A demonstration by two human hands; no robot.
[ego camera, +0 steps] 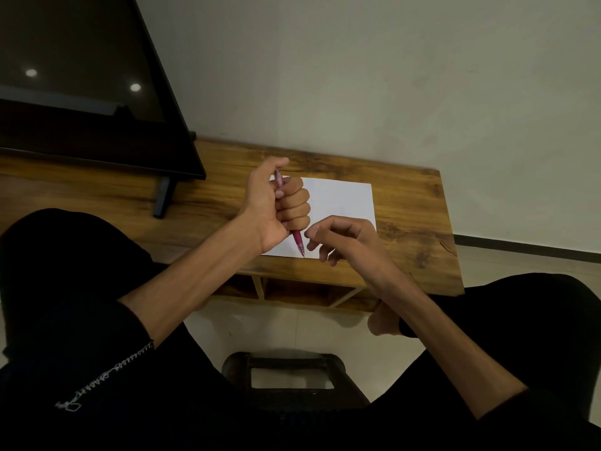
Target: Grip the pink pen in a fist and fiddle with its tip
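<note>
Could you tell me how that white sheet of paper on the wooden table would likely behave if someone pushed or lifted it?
The sheet of paper lies flat and thin, so it probably droops when lifted by an edge. On the smooth wooden table it likely slides easily. It looks light enough to shift under a brush of the right hand.

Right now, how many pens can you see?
1. The pink pen is gripped in the left hand, tip down over the white paper. The right hand holds none.

The left hand (276,206) wraps the red pen (297,239), hiding its middle. The right hand (344,239) covers a corner of the white paper (341,200). The dark screen (81,76) and the tabletop (406,206) run past the left edge.
</note>
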